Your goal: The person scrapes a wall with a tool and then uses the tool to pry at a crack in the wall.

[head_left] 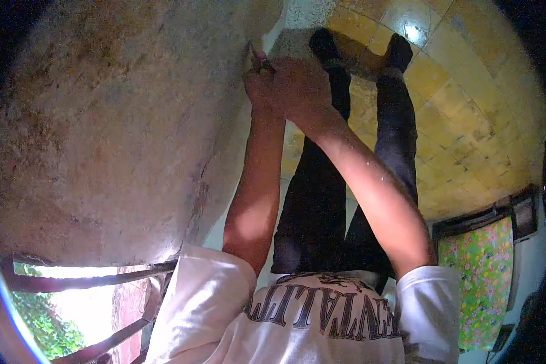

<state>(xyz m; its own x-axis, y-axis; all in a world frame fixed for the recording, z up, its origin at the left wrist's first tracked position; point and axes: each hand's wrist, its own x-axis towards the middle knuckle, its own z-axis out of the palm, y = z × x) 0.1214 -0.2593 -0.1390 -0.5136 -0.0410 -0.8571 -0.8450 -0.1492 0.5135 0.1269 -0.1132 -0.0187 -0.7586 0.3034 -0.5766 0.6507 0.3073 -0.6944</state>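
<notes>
My left hand is closed beside the wall, its forearm stretched straight ahead. A small, thin, pointed shape sticks up from its fingers, with a dark spot below it; I cannot tell what it is. My right hand is pressed close against the left one, its back toward me and its fingers curled out of sight. Both hands are in shadow, held together in front of my left leg and foot.
A rough, stained wall rises close along my left side. Below it is a barred window opening with greenery outside. Yellow tiles cover the floor around my feet. A green flowered curtain hangs in a dark frame at right.
</notes>
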